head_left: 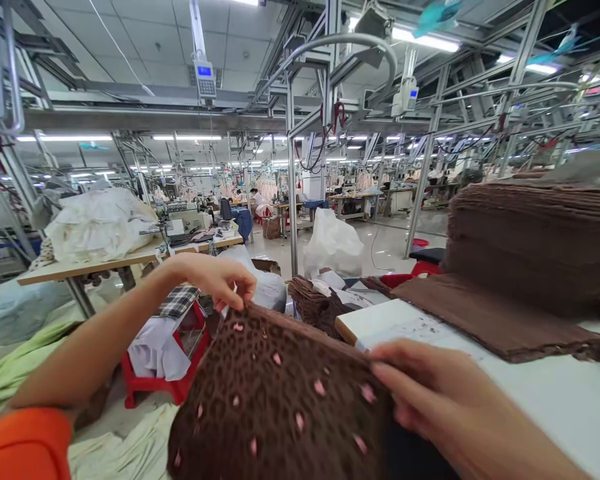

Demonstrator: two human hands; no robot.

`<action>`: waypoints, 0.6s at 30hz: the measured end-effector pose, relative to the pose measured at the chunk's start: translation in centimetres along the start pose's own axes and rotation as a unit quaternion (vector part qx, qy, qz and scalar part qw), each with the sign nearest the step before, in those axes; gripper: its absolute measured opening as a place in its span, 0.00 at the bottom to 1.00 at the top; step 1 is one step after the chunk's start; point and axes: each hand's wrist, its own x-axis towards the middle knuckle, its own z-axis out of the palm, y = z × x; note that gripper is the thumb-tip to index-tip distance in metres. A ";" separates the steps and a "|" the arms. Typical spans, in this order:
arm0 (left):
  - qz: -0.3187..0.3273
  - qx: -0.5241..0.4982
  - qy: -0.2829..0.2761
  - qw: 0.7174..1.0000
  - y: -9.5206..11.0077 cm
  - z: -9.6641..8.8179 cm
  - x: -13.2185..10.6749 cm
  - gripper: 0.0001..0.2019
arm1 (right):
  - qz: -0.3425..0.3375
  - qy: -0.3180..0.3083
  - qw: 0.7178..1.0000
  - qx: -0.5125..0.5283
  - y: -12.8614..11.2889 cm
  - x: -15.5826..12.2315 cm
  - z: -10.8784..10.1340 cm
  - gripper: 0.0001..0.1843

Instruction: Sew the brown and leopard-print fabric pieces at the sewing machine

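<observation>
Okay, your left hand pinches the top edge of a brown leopard-print fabric panel, and your right hand grips its far corner, holding it up beside the white bench. A tall stack of brown fabric sits beyond, a red plastic stool below left, and a sewing machine farther off.

The left hand pinches the top edge of a brown spotted cloth with little pink marks. The right hand holds the same edge farther along. Just past the right hand is a white table with a tall pile of brown cloth on it. Below the left arm's orange sleeve, a red stool has white cloth on it.
</observation>
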 end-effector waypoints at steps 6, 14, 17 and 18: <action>-0.095 0.075 0.016 0.993 -5.5 1.0 6.6 0.09 | 0.028 0.023 0.999 0.009 2.9 7.8 4.1 0.08; -0.068 0.097 0.095 0.988 -6.0 2.4 8.7 0.13 | 0.028 0.109 0.991 -0.070 9.6 2.2 -4.9 0.06; -0.054 0.110 0.137 0.983 -5.5 2.7 8.4 0.12 | 0.037 0.195 0.972 -0.129 12.2 0.6 -10.6 0.08; -0.049 0.120 0.147 0.981 -5.2 2.7 8.2 0.10 | 0.039 0.232 0.959 -0.157 13.1 0.2 -12.7 0.08</action>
